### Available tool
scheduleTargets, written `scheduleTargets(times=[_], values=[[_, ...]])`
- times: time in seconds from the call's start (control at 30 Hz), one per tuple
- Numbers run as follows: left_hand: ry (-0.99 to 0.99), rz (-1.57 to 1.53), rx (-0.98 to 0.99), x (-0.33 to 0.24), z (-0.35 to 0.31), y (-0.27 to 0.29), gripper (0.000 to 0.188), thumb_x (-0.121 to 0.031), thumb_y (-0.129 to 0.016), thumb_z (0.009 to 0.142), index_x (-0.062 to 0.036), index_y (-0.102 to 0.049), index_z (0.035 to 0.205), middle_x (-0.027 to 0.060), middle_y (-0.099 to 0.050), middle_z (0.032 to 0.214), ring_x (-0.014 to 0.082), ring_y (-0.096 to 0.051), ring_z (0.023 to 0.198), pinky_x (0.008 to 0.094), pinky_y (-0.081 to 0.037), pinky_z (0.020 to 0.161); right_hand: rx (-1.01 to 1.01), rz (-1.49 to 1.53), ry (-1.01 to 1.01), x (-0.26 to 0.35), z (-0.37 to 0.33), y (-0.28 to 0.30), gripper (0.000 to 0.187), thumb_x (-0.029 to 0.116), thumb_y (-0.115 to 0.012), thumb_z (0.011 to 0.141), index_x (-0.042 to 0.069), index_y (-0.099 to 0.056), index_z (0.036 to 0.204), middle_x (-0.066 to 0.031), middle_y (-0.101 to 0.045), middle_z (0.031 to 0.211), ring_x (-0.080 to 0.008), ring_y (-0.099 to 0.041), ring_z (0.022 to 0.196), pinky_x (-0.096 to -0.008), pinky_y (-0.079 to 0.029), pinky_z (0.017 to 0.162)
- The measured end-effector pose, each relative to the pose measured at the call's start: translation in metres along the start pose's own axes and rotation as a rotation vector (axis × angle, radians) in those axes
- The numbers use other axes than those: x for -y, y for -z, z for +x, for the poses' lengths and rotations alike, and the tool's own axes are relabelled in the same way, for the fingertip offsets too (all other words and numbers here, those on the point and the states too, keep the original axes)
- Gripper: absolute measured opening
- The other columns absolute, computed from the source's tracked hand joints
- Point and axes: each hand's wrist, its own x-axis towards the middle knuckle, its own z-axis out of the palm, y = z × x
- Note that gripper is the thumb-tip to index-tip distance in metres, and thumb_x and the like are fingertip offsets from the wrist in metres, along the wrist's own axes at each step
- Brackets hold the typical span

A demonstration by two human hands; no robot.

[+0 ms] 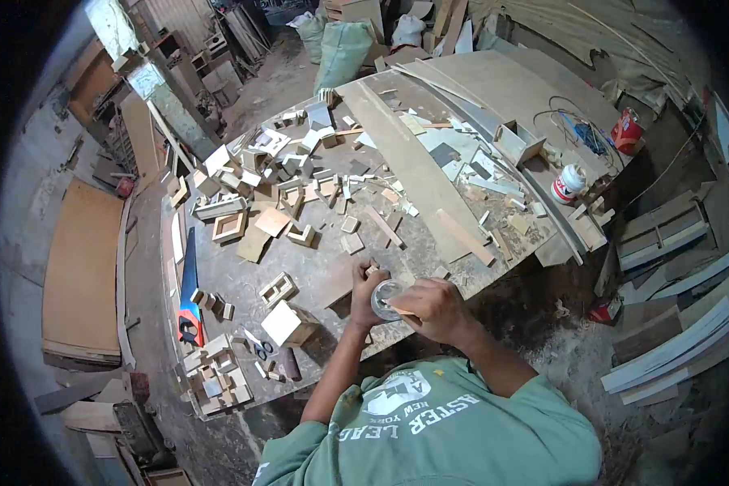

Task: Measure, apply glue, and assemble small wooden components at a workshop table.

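Observation:
At the table's near edge, my left hand [366, 293] is closed against the side of a small clear round cup [385, 296]. A small piece of pale wood [372, 270] shows at its fingertips. My right hand [439, 311] is closed on a thin orange-brown stick [400, 311], whose tip reaches into the cup. What the cup contains is hard to make out. Left of my hands stand a pale wooden box [290, 324] and a small open wooden frame [278, 289]. Scissors [263, 350] lie beside the box.
A handsaw [189, 283] lies along the table's left edge, near a tray of small wood blocks [219, 377]. Offcuts and little boxes [251, 174] crowd the far left. Long boards [413, 162] cross the right side, near a white bottle [569, 183] and a red can [626, 130].

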Motion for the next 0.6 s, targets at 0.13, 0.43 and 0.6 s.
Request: scheduleTargets(times=[0.13, 0.43, 0.6], values=[[-0.059, 0.037, -0.034, -0.017, 0.002, 0.005, 0.030, 0.000, -0.069, 0.067, -0.0027, -0.060, 0.095, 0.0106, -0.042, 0.109, 0.0252, -0.047, 0.103, 0.0328, -0.043, 0.084, -0.009, -0.084, -0.008, 0.000, -0.003, -0.007, 0.020, 0.010, -0.073, 0.069, 0.007, -0.067, 0.087, -0.0051, -0.064, 0.074, -0.0245, -0.060, 0.066, -0.0352, -0.047, 0.056], [0.048, -0.191, -0.083, -0.010, 0.004, 0.004, 0.027, 0.003, -0.066, 0.074, -0.0025, -0.059, 0.099, 0.0088, -0.037, 0.112, 0.0187, -0.053, 0.090, 0.0283, -0.048, 0.077, -0.085, -0.195, -0.063, 0.011, -0.007, -0.007, 0.023, 0.009, -0.072, 0.070, 0.006, -0.068, 0.092, -0.0056, -0.066, 0.080, -0.0239, -0.061, 0.067, -0.0352, -0.049, 0.056], [-0.062, 0.056, -0.062, -0.012, 0.002, 0.007, 0.034, 0.003, -0.071, 0.068, -0.0036, -0.059, 0.099, 0.0091, -0.039, 0.108, 0.0206, -0.051, 0.096, 0.0298, -0.047, 0.077, -0.093, -0.113, -0.073, 0.015, -0.010, -0.004, 0.024, 0.007, -0.072, 0.070, 0.005, -0.068, 0.093, -0.0067, -0.066, 0.080, -0.0247, -0.061, 0.066, -0.0352, -0.049, 0.055]])
